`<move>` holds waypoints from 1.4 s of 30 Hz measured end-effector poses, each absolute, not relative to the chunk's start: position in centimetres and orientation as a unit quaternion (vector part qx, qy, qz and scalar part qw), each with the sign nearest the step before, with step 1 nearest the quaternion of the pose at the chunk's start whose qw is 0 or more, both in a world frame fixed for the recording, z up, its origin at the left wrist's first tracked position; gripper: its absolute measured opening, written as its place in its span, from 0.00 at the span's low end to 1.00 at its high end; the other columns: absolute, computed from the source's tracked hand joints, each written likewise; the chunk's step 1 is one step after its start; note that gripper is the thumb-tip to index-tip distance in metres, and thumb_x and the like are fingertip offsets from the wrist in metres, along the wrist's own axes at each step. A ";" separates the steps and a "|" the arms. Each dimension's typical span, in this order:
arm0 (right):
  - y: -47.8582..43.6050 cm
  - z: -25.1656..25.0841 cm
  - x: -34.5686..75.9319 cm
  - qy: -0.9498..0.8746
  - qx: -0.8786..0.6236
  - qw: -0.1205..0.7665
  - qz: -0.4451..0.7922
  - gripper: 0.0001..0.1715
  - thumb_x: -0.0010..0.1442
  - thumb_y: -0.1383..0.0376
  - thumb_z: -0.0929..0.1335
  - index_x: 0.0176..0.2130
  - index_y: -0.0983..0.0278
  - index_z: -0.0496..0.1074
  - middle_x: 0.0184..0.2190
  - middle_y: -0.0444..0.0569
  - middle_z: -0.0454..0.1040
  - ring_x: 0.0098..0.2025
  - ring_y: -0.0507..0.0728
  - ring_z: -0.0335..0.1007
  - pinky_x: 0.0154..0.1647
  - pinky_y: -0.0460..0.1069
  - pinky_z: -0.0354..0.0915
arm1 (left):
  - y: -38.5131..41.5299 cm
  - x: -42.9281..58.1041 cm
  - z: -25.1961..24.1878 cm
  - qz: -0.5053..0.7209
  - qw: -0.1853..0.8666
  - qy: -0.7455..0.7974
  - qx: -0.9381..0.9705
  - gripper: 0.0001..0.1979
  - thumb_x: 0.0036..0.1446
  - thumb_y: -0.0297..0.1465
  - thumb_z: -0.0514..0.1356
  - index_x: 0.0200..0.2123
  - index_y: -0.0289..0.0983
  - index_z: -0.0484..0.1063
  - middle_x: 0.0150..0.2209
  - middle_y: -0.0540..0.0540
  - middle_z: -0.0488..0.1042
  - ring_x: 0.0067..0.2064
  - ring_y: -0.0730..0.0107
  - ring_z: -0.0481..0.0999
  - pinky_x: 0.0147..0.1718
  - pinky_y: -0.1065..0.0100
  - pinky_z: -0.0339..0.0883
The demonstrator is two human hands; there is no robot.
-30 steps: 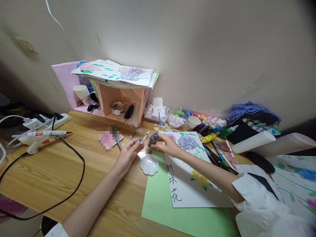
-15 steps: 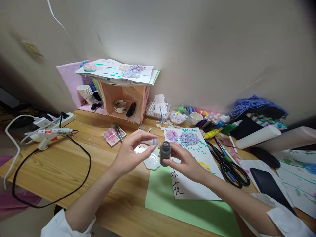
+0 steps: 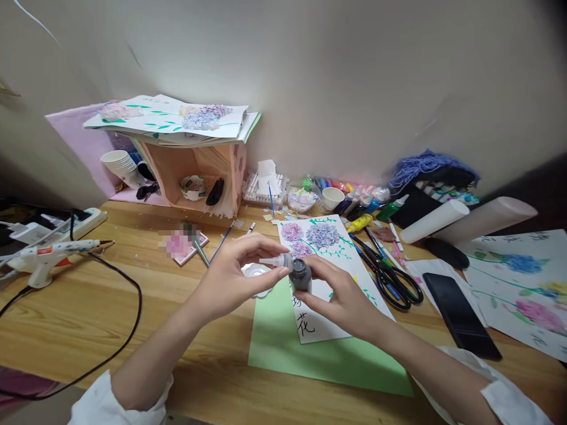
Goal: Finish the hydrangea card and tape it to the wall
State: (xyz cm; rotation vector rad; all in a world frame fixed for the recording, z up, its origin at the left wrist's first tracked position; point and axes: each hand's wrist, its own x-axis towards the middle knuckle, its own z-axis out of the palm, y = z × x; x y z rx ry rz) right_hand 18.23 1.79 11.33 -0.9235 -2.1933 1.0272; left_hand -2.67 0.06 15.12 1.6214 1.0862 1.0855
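Observation:
My right hand grips a small dark grey bottle above the green sheet. My left hand pinches the bottle's clear nozzle cap, its base right beside the bottle's neck. Under my hands lie a white flower-shaped palette and a white paper painted with purple and blue flowers and black characters.
Wooden desk against a wall. A glue gun and black cable lie at left, a wooden box with paintings on top stands behind. Scissors, pens, paint bottles, a black phone and another flower painting are at right.
Both hands pulled back from the far side of the palette toward me, lifting the bottle upright. The cap has come close to the bottle's neck. The view shifted right.

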 end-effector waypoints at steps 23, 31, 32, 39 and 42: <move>-1.4 6.7 19.3 -0.727 -0.439 0.299 0.434 0.16 0.58 0.66 0.67 0.47 0.58 0.65 0.40 0.45 0.68 0.42 0.53 0.64 0.42 0.48 0.62 | -0.6 -1.6 9.7 0.334 0.571 0.498 0.561 0.11 0.56 0.35 0.60 0.42 0.38 0.72 0.42 0.46 0.74 0.46 0.66 0.73 0.47 0.66 0.67; -1.3 6.1 19.3 -0.743 -0.446 0.305 0.395 0.18 0.57 0.67 0.67 0.48 0.59 0.66 0.40 0.46 0.68 0.41 0.54 0.64 0.41 0.48 0.62 | -0.2 -0.4 9.4 0.355 0.546 0.497 0.573 0.11 0.56 0.36 0.60 0.41 0.38 0.72 0.40 0.46 0.74 0.42 0.68 0.74 0.43 0.68 0.68; -1.3 6.1 19.2 -0.745 -0.446 0.305 0.391 0.18 0.57 0.67 0.67 0.48 0.60 0.66 0.40 0.47 0.69 0.41 0.54 0.64 0.41 0.48 0.62 | -0.2 -0.3 9.5 0.354 0.534 0.502 0.581 0.11 0.56 0.36 0.60 0.41 0.38 0.72 0.40 0.46 0.74 0.41 0.68 0.74 0.43 0.68 0.68; -1.3 6.2 19.2 -0.751 -0.445 0.307 0.378 0.18 0.56 0.68 0.67 0.48 0.59 0.66 0.39 0.48 0.69 0.40 0.56 0.66 0.41 0.49 0.63 | -0.5 0.3 10.1 0.345 0.433 0.511 0.657 0.09 0.58 0.34 0.58 0.40 0.37 0.72 0.39 0.46 0.72 0.40 0.69 0.73 0.41 0.67 0.67; -1.3 6.3 19.2 -0.750 -0.448 0.311 0.375 0.17 0.56 0.68 0.66 0.47 0.59 0.66 0.40 0.48 0.70 0.41 0.56 0.67 0.42 0.49 0.64 | -0.4 0.3 10.3 0.331 0.386 0.504 0.698 0.08 0.58 0.34 0.58 0.40 0.39 0.71 0.38 0.47 0.71 0.40 0.69 0.72 0.40 0.68 0.66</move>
